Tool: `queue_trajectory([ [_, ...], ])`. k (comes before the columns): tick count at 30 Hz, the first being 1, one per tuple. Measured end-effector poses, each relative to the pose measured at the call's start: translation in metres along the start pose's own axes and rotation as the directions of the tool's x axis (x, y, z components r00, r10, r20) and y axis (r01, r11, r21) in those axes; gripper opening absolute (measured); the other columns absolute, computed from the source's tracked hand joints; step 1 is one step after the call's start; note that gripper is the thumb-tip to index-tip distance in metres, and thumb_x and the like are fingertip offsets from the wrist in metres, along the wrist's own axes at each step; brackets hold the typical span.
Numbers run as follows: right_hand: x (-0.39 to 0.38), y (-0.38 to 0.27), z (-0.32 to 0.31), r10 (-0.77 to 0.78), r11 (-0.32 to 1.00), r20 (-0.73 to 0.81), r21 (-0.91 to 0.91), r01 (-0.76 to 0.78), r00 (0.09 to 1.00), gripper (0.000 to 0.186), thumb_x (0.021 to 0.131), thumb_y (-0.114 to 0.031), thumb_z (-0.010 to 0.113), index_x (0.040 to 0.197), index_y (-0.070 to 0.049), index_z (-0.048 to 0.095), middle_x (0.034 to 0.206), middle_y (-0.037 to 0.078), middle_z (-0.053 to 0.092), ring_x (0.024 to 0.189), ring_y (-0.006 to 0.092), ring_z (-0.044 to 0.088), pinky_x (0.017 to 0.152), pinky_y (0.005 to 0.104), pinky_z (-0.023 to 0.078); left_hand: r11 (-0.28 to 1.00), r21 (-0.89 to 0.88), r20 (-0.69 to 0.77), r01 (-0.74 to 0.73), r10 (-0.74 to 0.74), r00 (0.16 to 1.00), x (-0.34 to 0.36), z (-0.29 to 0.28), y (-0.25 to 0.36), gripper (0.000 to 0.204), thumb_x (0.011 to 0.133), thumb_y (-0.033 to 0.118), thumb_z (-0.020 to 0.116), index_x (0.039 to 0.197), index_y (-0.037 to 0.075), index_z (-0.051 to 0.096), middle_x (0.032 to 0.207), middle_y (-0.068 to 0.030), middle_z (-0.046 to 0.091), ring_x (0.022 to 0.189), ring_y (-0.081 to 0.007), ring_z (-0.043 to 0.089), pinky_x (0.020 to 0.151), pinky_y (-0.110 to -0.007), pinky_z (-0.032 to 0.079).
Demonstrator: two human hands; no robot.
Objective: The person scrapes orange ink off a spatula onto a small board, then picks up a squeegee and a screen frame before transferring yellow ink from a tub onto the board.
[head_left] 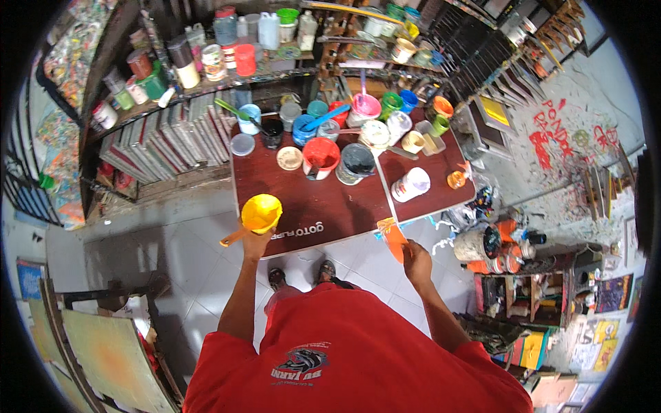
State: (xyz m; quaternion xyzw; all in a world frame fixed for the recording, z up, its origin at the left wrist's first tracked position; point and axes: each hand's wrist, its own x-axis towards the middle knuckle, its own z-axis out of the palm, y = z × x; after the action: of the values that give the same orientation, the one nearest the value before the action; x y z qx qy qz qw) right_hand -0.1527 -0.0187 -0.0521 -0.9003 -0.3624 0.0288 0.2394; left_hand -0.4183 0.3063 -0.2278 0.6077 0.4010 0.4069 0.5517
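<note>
My left hand [256, 242] is closed round a yellow tub [261, 212], held up at the table's left front corner, with yellow inside. Beside that hand an orange strip [233, 238] juts out to the left; whether it belongs to the tub I cannot tell. At the front edge on the right, my right hand [417, 263] grips a thin, flat orange piece [394, 238], its tip over the table edge. Paint pots stand farther back: a red one [321, 153], a dark grey one [357, 160] and a white tub [413, 183] lying tilted.
The dark red table [296, 199] carries several more paint pots, some with stirrers, and a small orange jar [456, 179]. Behind it are shelves with bottles and cans, and stacked frames [172, 138] at the left. Buckets [475, 244] and a rack [523, 296] stand right.
</note>
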Motion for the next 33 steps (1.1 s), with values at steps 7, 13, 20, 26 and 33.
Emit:
queue_trajectory([
  [7,-0.034,0.042,-0.018,0.171,0.981,0.011,0.094,-0.172,0.985,0.019,0.092,-0.017,0.055,0.1,-0.001,0.061,0.079,0.021,0.062,0.069,0.0269,0.062,0.063,0.0337,0.046,0.873,0.487,0.007,0.022,-0.029,1.0,0.025,0.032,-0.053,0.08,0.059,0.019,0.084,0.123,0.0,0.041,0.124,-0.0169,0.042,0.112,-0.0322,0.048,0.098,-0.042,0.04],
  [13,-0.047,0.059,-0.019,0.173,0.973,-0.008,0.155,-0.17,0.985,0.019,0.093,-0.014,0.054,0.099,0.003,0.06,0.077,0.016,0.063,0.071,0.0188,0.056,0.065,0.03,0.045,0.541,0.839,-0.047,0.051,-0.021,0.999,0.04,0.037,-0.099,0.094,0.062,0.052,0.076,0.138,0.015,0.035,0.142,-0.0206,0.028,0.133,-0.0349,0.029,0.11,-0.058,0.012],
  [20,-0.044,0.047,-0.013,0.258,0.907,0.087,0.322,-0.272,0.962,0.022,0.095,-0.015,0.052,0.102,0.004,0.06,0.081,0.007,0.064,0.077,0.0087,0.054,0.071,0.0248,0.044,0.709,0.697,-0.134,0.106,-0.017,0.991,0.015,0.024,-0.087,0.111,0.053,0.043,0.086,0.137,0.0,0.028,0.14,-0.0221,0.033,0.133,-0.0388,0.026,0.109,-0.051,0.022],
  [26,-0.037,0.063,0.015,0.214,0.862,0.081,0.453,-0.227,0.973,0.024,0.096,-0.015,0.05,0.102,0.004,0.061,0.087,0.007,0.064,0.082,0.0109,0.056,0.073,0.0271,0.046,0.92,0.383,-0.137,0.086,-0.036,0.99,-0.051,-0.007,-0.063,0.082,0.063,0.016,0.084,0.127,-0.001,0.035,0.116,-0.0148,0.046,0.113,-0.029,0.047,0.096,-0.037,0.041],
  [33,-0.019,0.063,0.062,0.151,0.81,0.112,0.555,-0.188,0.982,0.026,0.095,-0.02,0.052,0.104,0.002,0.062,0.091,0.009,0.065,0.085,0.0121,0.058,0.077,0.0278,0.046,0.965,-0.192,-0.114,0.177,-0.201,0.973,-0.043,-0.008,0.037,0.035,0.094,0.015,0.054,0.122,-0.002,0.042,0.079,-0.0031,0.057,0.066,-0.0082,0.053,0.057,-0.022,0.046],
])
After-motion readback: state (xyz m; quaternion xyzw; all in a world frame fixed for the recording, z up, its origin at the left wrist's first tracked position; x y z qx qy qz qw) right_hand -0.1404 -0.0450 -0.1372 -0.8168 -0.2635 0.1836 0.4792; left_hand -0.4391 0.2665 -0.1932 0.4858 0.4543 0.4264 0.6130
